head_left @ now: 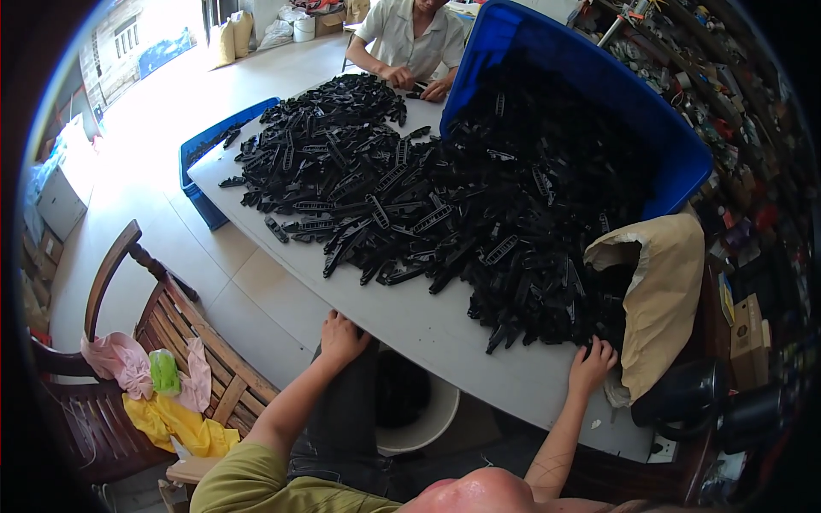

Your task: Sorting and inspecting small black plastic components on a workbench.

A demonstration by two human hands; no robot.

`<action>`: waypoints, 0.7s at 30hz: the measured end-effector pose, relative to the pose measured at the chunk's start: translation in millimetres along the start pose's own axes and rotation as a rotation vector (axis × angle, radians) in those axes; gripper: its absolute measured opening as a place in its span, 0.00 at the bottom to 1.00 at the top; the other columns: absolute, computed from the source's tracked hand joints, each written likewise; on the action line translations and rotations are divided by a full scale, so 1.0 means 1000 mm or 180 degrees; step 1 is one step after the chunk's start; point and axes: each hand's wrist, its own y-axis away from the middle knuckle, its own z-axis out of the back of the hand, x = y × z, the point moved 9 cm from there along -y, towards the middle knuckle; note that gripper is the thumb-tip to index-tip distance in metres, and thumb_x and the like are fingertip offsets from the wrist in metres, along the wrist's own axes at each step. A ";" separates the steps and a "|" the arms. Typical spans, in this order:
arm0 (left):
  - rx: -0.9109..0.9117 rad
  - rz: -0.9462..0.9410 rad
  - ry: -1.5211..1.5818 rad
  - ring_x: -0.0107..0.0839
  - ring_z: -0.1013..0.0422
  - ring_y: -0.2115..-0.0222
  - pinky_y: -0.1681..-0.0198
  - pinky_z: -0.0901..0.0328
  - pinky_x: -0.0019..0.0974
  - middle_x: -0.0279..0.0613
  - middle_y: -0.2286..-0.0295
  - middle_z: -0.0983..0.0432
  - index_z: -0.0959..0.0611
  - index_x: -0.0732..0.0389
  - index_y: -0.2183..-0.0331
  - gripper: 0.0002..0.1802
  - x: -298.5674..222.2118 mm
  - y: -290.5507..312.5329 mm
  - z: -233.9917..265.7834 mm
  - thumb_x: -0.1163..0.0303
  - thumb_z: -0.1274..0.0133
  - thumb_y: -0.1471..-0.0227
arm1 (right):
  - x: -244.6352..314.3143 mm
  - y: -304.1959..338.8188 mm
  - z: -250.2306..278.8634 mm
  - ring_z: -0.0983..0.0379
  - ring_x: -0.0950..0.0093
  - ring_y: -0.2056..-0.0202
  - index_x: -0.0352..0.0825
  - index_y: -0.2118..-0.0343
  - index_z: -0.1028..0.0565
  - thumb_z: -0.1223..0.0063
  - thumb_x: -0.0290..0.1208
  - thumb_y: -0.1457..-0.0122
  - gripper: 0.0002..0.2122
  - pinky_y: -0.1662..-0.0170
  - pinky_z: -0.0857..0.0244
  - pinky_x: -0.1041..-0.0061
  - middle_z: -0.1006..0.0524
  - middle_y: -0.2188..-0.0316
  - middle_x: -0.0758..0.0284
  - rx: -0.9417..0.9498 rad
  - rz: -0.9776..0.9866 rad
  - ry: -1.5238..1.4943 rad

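A wide heap of slim black plastic parts (393,201), some with ladder-like slots, covers much of the grey table (282,256). My left hand (344,339) rests by the near table edge, above my knee, its fingers slightly apart and nothing visible in them. At the heap's near right end, my right hand (592,366) lies on the tabletop with its fingers parted, the tips touching the outermost black parts. Beside it slumps a tan paper sack (671,282), its mouth facing the heap. A large blue bin (688,162) lies tipped on its side, black parts spilling from it.
Across the table a person (412,43) handles a small black part. A second blue bin (190,167) stands past the left table edge. Below the near edge is a white bucket (440,419). Wooden chairs (218,342) with cloths stand left; crowded shelves (727,111) line the right.
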 end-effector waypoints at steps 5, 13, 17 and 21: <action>-0.0034 0.0004 0.0001 0.49 0.35 0.55 0.55 0.36 0.47 0.49 0.59 0.27 0.17 0.57 0.61 0.22 0.000 0.000 0.002 0.56 0.43 0.58 | 0.000 0.000 -0.001 0.42 0.56 0.46 0.36 0.54 0.26 0.44 0.26 0.49 0.17 0.46 0.41 0.59 0.32 0.53 0.62 -0.0056 0.0051 0.0076; -0.0046 -0.0067 0.0044 0.50 0.35 0.55 0.54 0.35 0.48 0.49 0.59 0.26 0.16 0.58 0.62 0.21 -0.005 -0.001 -0.001 0.57 0.42 0.59 | -0.010 0.002 0.002 0.42 0.54 0.46 0.36 0.55 0.26 0.45 0.27 0.49 0.16 0.45 0.42 0.57 0.32 0.54 0.62 -0.0057 -0.0040 -0.0023; -0.0169 -0.0353 0.0058 0.51 0.34 0.54 0.52 0.35 0.48 0.49 0.59 0.25 0.16 0.58 0.65 0.20 0.020 0.000 -0.017 0.57 0.42 0.60 | 0.002 0.001 -0.009 0.42 0.54 0.46 0.36 0.56 0.25 0.44 0.27 0.50 0.16 0.47 0.40 0.56 0.31 0.54 0.62 -0.0135 0.0048 0.0050; -0.0076 -0.0036 0.0022 0.51 0.34 0.55 0.53 0.35 0.47 0.49 0.60 0.25 0.16 0.58 0.64 0.20 0.002 -0.002 -0.005 0.57 0.42 0.59 | -0.005 0.000 0.000 0.41 0.54 0.47 0.37 0.56 0.25 0.44 0.27 0.50 0.16 0.48 0.39 0.56 0.31 0.54 0.62 -0.0184 0.0093 0.0029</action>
